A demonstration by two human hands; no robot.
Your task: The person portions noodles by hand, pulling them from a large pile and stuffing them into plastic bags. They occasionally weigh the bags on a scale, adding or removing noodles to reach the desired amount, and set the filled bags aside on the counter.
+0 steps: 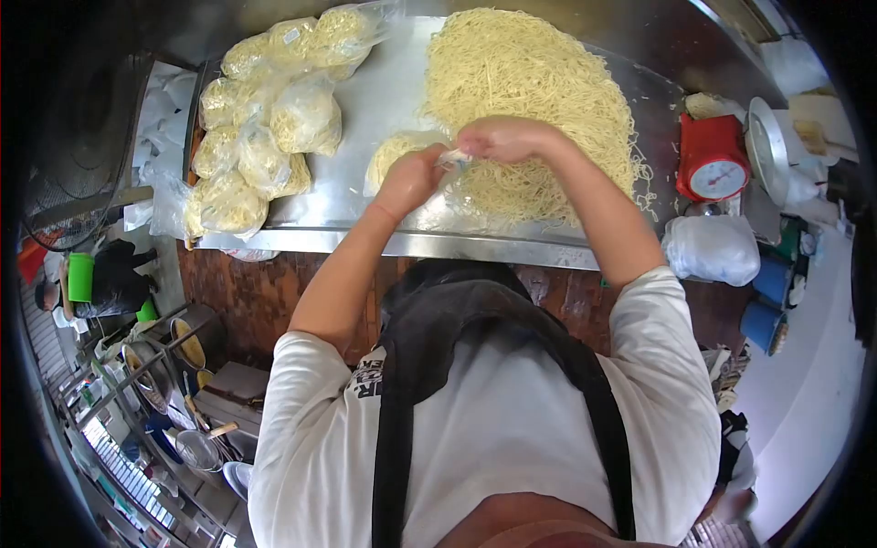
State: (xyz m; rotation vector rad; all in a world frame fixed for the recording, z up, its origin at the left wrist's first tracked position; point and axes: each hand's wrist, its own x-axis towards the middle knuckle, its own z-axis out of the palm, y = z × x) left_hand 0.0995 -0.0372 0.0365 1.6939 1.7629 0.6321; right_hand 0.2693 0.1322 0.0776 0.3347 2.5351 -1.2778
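Observation:
A plastic bag of noodles [393, 151] rests on the steel table, close to its front edge. Its gathered neck is pinched between my left hand [413, 178] and my right hand [502, 140], both closed. A small pale twist of the bag shows between the fingers. Behind and beneath my right hand spreads a large heap of loose yellow noodles [530, 73]. Several filled, knotted bags of noodles [265, 160] are piled at the left of the table.
On the right stand a red scale [713, 160] with a round dial, a metal pan [767, 151] and a stack of clear plastic bags [713, 248]. The steel table's raised front edge [320, 241] runs before me. A person with a green bucket [80, 277] is at the far left.

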